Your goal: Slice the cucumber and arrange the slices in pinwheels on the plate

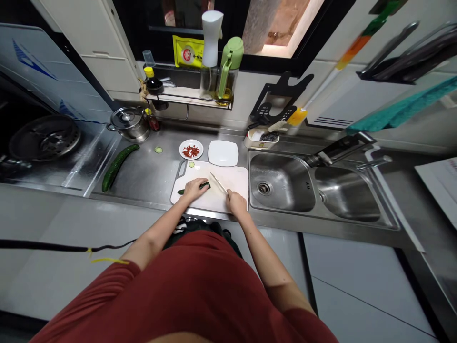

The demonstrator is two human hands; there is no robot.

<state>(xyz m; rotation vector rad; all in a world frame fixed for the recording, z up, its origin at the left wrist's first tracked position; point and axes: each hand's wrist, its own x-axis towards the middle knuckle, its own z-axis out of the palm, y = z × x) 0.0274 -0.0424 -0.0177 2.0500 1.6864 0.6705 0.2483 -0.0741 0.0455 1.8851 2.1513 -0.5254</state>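
A white cutting board (235,176) lies in front of me on the steel counter. My left hand (193,189) is closed over a dark green cucumber (204,185) on the board, covering its middle; both ends show. In my right hand (237,204) is the handle of a knife (219,183), its blade pointing away and left, a little to the right of the cucumber. A pale cucumber slice (192,165) rests near the board's far edge. Behind the board sit a white square plate (223,153) and a small dish (181,148) of chopped red pieces, probably chili.
A long whole cucumber (116,166) and a cut end (158,149) lie on the left counter. Beyond are a lidded steel pot (129,125) and a pan (44,138) on the stove. A double sink (282,183) adjoins the board's right. Bottles stand on a rack (189,97).
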